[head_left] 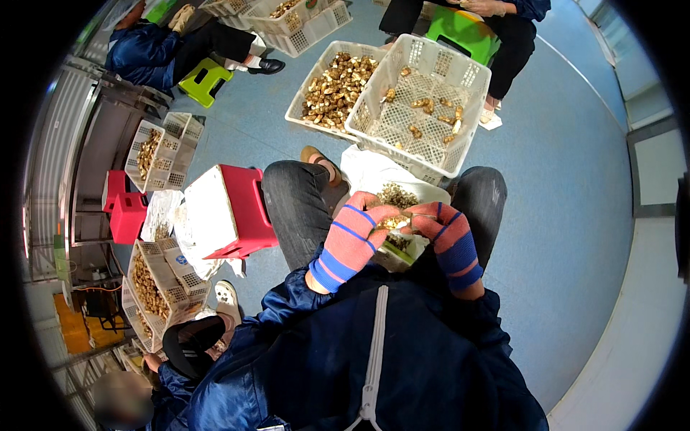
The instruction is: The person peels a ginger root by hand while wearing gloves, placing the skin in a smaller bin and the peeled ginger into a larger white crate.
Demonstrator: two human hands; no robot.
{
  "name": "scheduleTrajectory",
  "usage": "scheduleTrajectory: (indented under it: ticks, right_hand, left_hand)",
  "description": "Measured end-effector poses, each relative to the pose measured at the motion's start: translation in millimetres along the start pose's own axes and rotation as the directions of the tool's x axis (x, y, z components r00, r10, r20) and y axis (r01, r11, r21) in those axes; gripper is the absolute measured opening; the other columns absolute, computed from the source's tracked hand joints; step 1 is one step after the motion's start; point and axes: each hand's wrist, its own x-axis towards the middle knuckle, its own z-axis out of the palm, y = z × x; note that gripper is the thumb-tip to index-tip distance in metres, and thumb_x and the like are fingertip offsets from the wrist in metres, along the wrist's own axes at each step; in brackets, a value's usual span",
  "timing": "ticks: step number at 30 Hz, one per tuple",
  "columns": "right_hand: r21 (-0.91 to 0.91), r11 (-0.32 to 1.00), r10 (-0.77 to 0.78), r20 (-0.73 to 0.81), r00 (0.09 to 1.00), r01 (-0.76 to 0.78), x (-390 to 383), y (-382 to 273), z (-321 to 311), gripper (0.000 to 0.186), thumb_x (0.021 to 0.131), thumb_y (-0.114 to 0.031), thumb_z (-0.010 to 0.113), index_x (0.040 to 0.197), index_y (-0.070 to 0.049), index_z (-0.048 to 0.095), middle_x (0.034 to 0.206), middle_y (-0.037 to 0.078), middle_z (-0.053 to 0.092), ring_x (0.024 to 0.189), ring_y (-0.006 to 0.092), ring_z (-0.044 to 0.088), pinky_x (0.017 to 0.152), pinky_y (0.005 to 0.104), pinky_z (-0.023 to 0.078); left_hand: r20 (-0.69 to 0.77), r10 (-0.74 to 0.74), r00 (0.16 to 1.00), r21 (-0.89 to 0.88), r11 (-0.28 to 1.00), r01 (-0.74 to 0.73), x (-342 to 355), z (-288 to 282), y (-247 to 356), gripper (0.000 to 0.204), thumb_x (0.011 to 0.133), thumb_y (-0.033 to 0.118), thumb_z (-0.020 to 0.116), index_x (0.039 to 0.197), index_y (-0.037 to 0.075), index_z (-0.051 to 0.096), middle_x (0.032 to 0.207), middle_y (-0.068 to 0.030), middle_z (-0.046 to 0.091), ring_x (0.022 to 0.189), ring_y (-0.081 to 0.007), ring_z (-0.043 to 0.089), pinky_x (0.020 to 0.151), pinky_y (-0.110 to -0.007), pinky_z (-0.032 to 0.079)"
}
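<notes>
My left hand (348,241) and my right hand (449,244), in pink knit gloves with blue stripes, meet between my knees with curled fingers around a small pale mushroom (394,222). Anything else in the right fingertips is too small to name. Beneath them is a white-lined container (363,161) with dark crumbly trimmings (397,195) and a green object partly hidden. Just beyond, a white plastic crate (467,147) holds several scattered brown mushrooms (424,105); a second crate (302,118) beside it is heaped with them (334,90).
A pink box with white top (244,215) stands by my left leg. More mushroom crates (172,294) and pink stools (128,219) line the left. Co-workers sit at upper left (144,54), upper right (503,50) and lower left (176,388). A wall (647,161) runs along the right.
</notes>
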Motion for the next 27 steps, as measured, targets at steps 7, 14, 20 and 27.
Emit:
scheduleTrajectory:
  ticks: [7,14,20,27]
  right_hand:
    - [-0.270,0.961,-0.049,0.014,0.999,0.051,-4,-7,3,0.024,0.074,-0.012,0.064,0.096,-0.002,0.060,0.083,0.003,0.062,0.075,0.0075,0.055,0.068,0.0212,0.043]
    - [-0.370,0.907,-0.187,0.078,0.979,0.203,-3,-2,-2,0.022,0.074,-0.010,0.063,0.093,-0.001,0.061,0.085,0.005,0.061,0.077,0.0101,0.054,0.068,0.0226,0.043]
    - [-0.478,0.813,-0.293,0.156,0.943,0.332,-1,3,-5,0.021,0.074,-0.009,0.062,0.093,0.000,0.061,0.085,0.005,0.061,0.076,0.0112,0.055,0.069,0.0237,0.044]
    - [-0.186,0.980,-0.079,-0.009,0.997,0.076,-5,-5,-9,0.019,0.076,-0.012,0.062,0.092,-0.002,0.060,0.077,0.007,0.061,0.074,0.0170,0.058,0.065,0.0267,0.044]
  left_hand:
    - [0.058,-0.124,0.991,-0.162,0.978,0.132,2,0,-3,0.033,0.064,0.010,0.063,0.096,0.006,0.058,0.091,-0.0130,0.048,0.088,-0.0289,0.049,0.078,-0.033,0.039]
    - [0.096,-0.133,0.987,-0.216,0.965,0.151,-2,3,-10,0.033,0.064,0.010,0.063,0.096,0.004,0.058,0.090,-0.0124,0.048,0.088,-0.0275,0.050,0.077,-0.032,0.040]
    - [0.109,-0.106,0.988,-0.178,0.976,0.125,1,2,-7,0.031,0.065,0.010,0.063,0.095,0.004,0.059,0.089,-0.0125,0.048,0.087,-0.0271,0.050,0.076,-0.032,0.040]
    - [0.446,-0.459,0.768,-0.487,0.595,0.639,-1,-2,-10,0.036,0.076,0.013,0.060,0.109,0.004,0.052,0.083,-0.0066,0.053,0.075,-0.0113,0.052,0.066,-0.023,0.041]
